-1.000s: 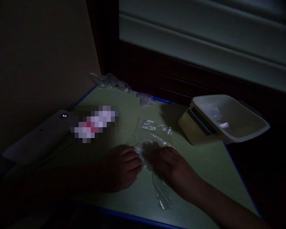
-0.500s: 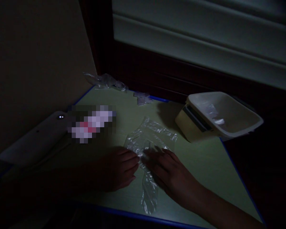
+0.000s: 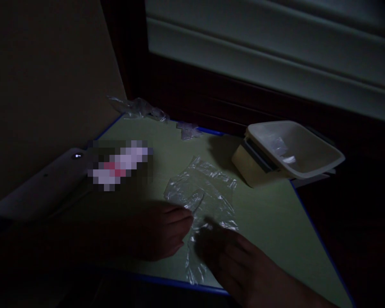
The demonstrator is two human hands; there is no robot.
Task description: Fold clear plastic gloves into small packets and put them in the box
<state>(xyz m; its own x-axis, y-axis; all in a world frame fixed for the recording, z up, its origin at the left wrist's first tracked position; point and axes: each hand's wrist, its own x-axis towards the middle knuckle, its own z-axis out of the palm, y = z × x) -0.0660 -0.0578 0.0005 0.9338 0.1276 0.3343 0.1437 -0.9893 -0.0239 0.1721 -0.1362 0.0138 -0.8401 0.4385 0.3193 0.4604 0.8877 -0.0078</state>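
Note:
A crinkled clear plastic bag (image 3: 213, 192) lies spread on the pale green tabletop, with a narrow strip of it running towards the near edge. My left hand (image 3: 167, 233) is at its left side, fingers together, and the fingertips pinch a fold of the film. On the right, my right hand (image 3: 240, 263) rests over the lower part of the bag with its fingers bent inwards. Deep shadow hides those fingertips, so what they grip cannot be made out.
An off-white plastic tub (image 3: 244, 164) with dark side clips stands at the right edge, small clear pieces inside. Crumpled clear plastic (image 3: 137, 109) and small packets (image 3: 188, 131) lie at the back. A pale flat device (image 3: 41, 184) with a light leans at the left beside a blurred pinkish item (image 3: 120, 164).
My right hand has drawn back towards me, and its fingers have gone from spread to curled. My left hand has shifted slightly right. More of the bag's upper part shows.

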